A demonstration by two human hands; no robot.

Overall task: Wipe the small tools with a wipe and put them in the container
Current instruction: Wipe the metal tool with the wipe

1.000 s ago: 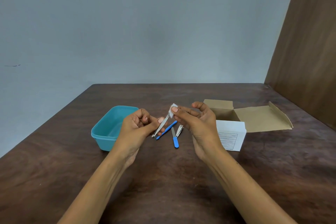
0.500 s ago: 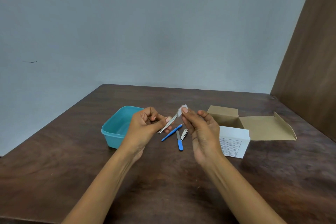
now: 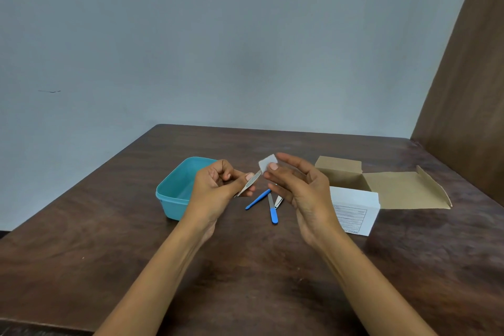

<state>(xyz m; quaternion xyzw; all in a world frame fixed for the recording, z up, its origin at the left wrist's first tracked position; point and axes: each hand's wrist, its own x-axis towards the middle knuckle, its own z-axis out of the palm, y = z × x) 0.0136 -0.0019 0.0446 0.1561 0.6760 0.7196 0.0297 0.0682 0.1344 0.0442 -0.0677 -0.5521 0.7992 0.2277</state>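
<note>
My left hand pinches silver tweezers between thumb and fingers, tip pointing up and to the right. My right hand pinches a small white wipe at the tweezers' tip, its other fingers spread. Both hands hover above the dark wooden table. A teal container stands just left of my left hand, partly hidden by it. On the table between my hands lie a blue-handled tool, a blue-handled file and a silver nail clipper.
An open cardboard box with a white labelled front sits right of my right hand. A brown wooden panel stands along the table's right side; a grey wall is behind.
The wipe has slid up to the tweezers' tip and my right fingers have spread. The camera view has shifted, so everything sits further right in the frame.
</note>
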